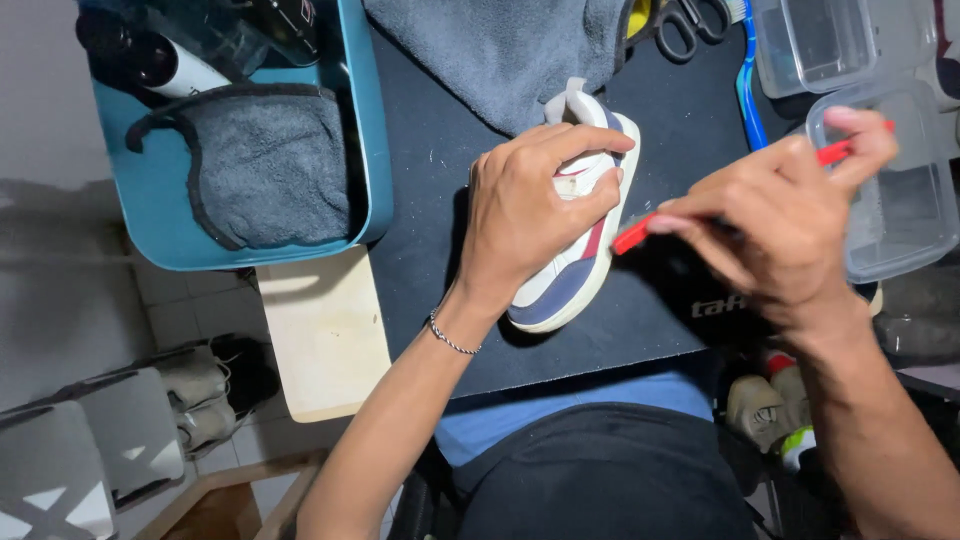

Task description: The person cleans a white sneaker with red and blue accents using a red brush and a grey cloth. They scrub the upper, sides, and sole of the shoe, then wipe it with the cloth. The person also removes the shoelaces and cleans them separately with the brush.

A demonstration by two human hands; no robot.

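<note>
Left hand (535,215) clamps the small white/navy/red sneaker (580,240) from above, fingers wrapped over it, on the black mat (430,200). Right hand (785,225) pinches a red brush (640,232), head just right of the sneaker. Beyond: clear plastic containers (895,215), grey towel (510,50), scissors (690,22).

White sneaker (575,262) with navy and red panels lies on its side; red brush (640,232) touches it

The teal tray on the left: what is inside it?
Inside the teal tray lies a folded grey cloth with dark edging, and behind it a dark bottle with a white part. Anything under the cloth is covered.
</note>
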